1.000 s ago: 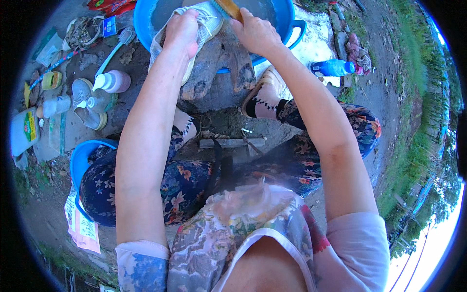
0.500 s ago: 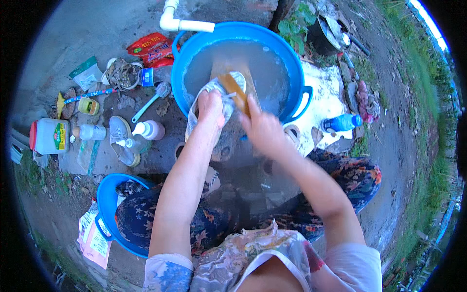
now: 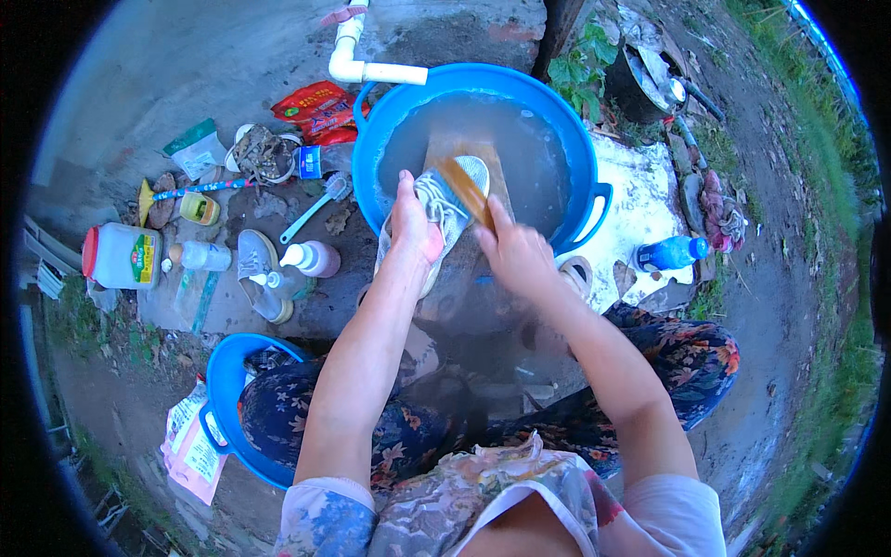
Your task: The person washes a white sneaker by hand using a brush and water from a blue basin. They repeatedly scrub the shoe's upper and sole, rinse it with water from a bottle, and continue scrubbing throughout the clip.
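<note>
A pale lace-up sneaker (image 3: 476, 171) rests over a wooden board (image 3: 449, 147) that slopes into a blue tub (image 3: 582, 148). My left hand (image 3: 415, 225) holds the sneaker by its side, thumb up, its other fingers largely hidden by the shoe. Closed around one end of a wooden brush (image 3: 463, 188), my right hand (image 3: 517, 256) presses it across the front of the sneaker by the laces. Brush and right hand are smeared by motion, and the bristles cannot be made out. Cloudy grey water (image 3: 531, 139) fills the tub behind the board.
Left of the tub lie a grey shoe (image 3: 255, 255), a pump bottle (image 3: 314, 258), a green-handled brush (image 3: 311, 209) and a red-lidded jar (image 3: 125, 255). A white pipe (image 3: 390, 73) overhangs the rim. Right stands a blue bottle (image 3: 670, 252); a smaller blue tub (image 3: 223, 371) sits by my left knee.
The whole view has shifted, so the scene sits lower and further right. My left hand has turned from a bunched grip over the laces to the sneaker's side. The brush still lies across the sneaker.
</note>
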Demonstrator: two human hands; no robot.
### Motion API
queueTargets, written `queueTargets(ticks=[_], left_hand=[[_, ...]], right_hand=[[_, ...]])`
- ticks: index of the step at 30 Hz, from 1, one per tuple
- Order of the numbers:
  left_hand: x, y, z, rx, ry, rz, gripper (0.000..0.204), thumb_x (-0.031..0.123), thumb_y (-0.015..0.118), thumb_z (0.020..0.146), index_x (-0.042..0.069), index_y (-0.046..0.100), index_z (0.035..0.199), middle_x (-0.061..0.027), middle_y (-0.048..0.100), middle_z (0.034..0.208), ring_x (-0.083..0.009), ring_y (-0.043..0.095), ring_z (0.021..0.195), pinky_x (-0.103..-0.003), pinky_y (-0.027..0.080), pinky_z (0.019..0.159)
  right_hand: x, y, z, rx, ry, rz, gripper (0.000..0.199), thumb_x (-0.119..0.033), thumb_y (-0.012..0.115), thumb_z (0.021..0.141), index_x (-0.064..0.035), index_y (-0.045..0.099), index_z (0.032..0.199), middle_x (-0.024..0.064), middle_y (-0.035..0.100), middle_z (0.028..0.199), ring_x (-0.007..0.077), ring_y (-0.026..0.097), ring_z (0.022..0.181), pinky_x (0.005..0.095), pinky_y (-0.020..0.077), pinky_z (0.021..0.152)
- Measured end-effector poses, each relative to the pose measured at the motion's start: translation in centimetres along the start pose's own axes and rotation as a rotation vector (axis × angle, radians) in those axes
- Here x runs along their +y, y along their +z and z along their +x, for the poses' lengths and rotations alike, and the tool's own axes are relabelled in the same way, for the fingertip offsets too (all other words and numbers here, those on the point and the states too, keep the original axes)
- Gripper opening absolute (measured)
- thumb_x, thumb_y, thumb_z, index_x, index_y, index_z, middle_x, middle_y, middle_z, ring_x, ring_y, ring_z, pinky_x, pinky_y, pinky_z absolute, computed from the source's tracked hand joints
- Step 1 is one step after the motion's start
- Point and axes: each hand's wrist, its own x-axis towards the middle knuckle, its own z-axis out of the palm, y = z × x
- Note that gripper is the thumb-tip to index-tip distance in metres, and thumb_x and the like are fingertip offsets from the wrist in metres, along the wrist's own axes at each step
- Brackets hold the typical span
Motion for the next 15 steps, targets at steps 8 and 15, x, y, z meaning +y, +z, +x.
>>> queueTargets(ticks=[8,15], left_hand=[[0.9,-0.1,-0.8,0.081,-0.071,0.043,0.081,0.068,0.022,0.09,0.003,0.037,0.136,-0.016,0.044,0.136,-0.0314,0.044,0.124,-0.045,0.035,0.104],[-0.6,-0.5,0.7,-0.02,0.003,0.032,0.079,0.068,0.021,0.09,0.005,0.039,0.134,-0.0146,0.049,0.131,-0.0313,0.048,0.12,-0.046,0.036,0.103]], right_hand=[[-1.5,0.5,-3.7,-0.015,-0.153,0.097,0.061,-0.037,0.048,0.092,0.0,0.032,0.138,0.0269,0.064,0.081,0.0406,0.065,0.072,0.0483,0.0527,0.066],[-2.4,0.6,2.5,-0.007,-0.015,0.009,0.055,-0.037,0.046,0.093,-0.0042,0.037,0.136,0.0277,0.063,0.087,0.0431,0.063,0.08,0.05,0.0496,0.075]])
